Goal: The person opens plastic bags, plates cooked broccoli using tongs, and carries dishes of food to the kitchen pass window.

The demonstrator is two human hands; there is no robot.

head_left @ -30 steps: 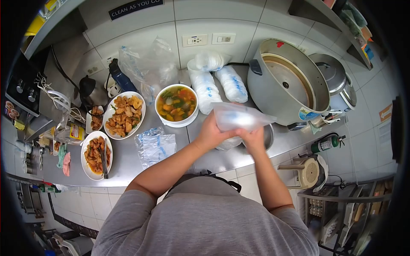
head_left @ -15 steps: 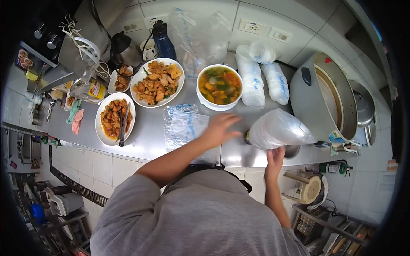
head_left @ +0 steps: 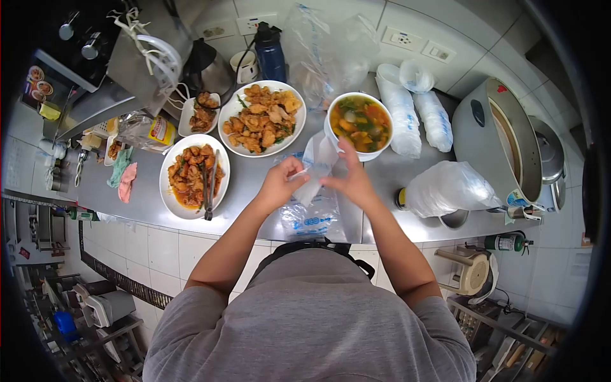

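Observation:
My left hand (head_left: 281, 184) pinches the edge of a thin translucent plastic bag (head_left: 318, 159), raised above the counter. On the bag's other side is my right hand (head_left: 351, 175), fingers apart, its thumb near the plastic. Below both hands a clear plastic wrapper with blue print (head_left: 312, 219) lies flat. Just behind my right hand stands a white bowl of vegetable soup (head_left: 361, 124). To the left are an oval plate of fried pieces (head_left: 262, 120) and a plate of saucy pieces (head_left: 191, 175) with tongs (head_left: 209, 191) resting on it.
A filled plastic bag (head_left: 449, 190) sits at the right beside a metal bowl (head_left: 454, 219). Wrapped stacks of white containers (head_left: 401, 114) and a large pot (head_left: 499, 137) stand behind. A blue bottle (head_left: 270, 54) and kettle (head_left: 207, 70) are at the back left.
The view has shifted right-to-left across the counter. Both hands have left the filled bag, now resting at the right, and come together at a thin bag lifted from the wrapper.

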